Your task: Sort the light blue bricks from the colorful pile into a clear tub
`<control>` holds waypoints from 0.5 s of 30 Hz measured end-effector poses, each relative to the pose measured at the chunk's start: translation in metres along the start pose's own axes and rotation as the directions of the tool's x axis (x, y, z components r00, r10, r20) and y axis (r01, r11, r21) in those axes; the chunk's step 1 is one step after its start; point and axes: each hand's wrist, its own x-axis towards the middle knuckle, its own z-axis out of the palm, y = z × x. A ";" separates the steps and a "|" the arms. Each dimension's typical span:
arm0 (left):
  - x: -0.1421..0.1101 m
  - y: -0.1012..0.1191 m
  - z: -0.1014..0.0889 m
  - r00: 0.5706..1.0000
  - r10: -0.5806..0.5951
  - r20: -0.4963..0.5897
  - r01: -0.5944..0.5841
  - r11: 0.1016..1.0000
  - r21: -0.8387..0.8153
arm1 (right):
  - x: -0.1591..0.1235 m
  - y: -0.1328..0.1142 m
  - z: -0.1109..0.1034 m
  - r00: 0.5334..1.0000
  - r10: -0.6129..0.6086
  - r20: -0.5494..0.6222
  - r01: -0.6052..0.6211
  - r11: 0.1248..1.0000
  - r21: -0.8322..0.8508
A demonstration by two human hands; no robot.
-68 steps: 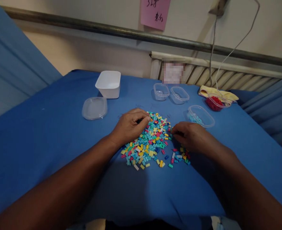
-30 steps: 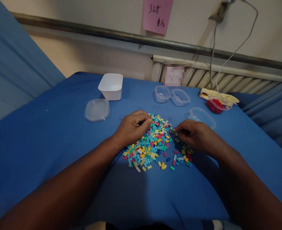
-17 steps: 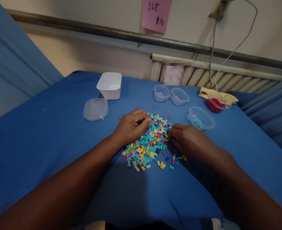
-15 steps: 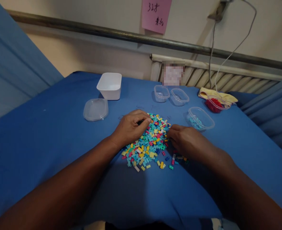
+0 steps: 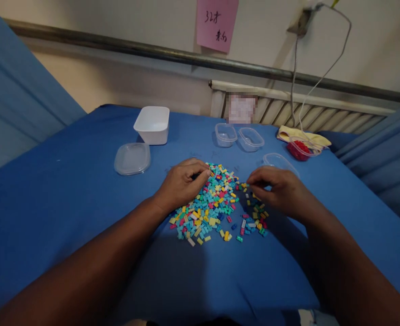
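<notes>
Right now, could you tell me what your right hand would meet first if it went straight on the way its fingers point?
My right hand would probably meet the bricks at the near edge of the pile, though its height is unclear.

Single head-worn view, looking forward and down over both forearms, blue-covered surface (image 5: 84,190) close below, wall (image 5: 125,81) beyond.

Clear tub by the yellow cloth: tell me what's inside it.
Small red pieces are heaped in the clear tub, near the yellow cloth. Whatever lies beneath the top pieces is covered.
</notes>
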 end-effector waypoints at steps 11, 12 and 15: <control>0.001 0.001 0.000 1.000 -0.026 -0.012 0.026 0.999 -0.021 | -0.020 0.076 -0.039 0.917 0.193 -0.350 -0.350 0.811 -0.469; 0.001 0.001 0.000 1.000 -0.027 -0.013 0.027 0.999 -0.019 | -0.020 0.075 -0.036 0.925 0.183 -0.332 -0.333 0.810 -0.482; 0.000 0.000 0.000 1.000 -0.018 -0.017 0.017 1.000 -0.016 | -0.015 0.059 -0.026 0.939 0.118 -0.322 -0.264 0.848 -0.460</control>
